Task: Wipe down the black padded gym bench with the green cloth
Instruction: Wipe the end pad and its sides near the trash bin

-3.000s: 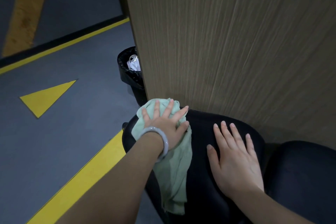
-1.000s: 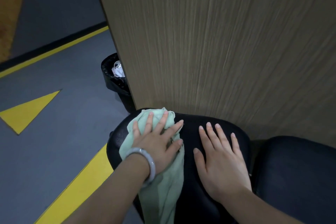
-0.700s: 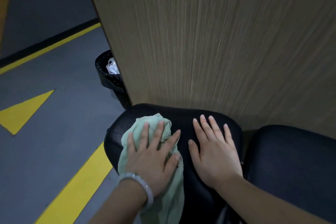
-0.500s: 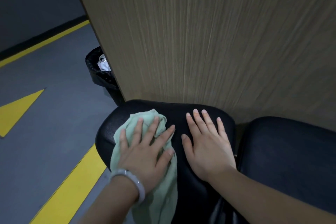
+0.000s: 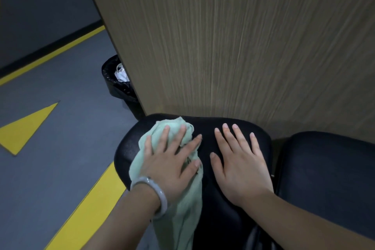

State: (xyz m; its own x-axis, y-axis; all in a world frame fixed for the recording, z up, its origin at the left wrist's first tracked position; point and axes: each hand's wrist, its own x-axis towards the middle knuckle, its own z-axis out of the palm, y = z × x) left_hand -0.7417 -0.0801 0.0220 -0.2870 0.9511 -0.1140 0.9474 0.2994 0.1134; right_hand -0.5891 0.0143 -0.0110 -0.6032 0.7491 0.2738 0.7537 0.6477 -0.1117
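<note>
Here the left hand (image 5: 172,166), fingers spread flat, presses the soft, limp green cloth (image 5: 172,205) onto the far left of the black padded counter (image 5: 229,215), the right hand (image 5: 241,168) flat beside it; bunch the cloth under the palm.

Desk (image 5: 227,193): black padded, two pads, set against a wood-grain panel.
Left pad carries a green cloth (image 5: 178,207), bunched at the far edge and trailing off the near-left side. Left hand (image 5: 172,160) flat on the cloth, fingers spread. Right hand (image 5: 239,164) flat on bare padding just beside it. Right pad (image 5: 328,178) separated by a narrow gap.
</note>
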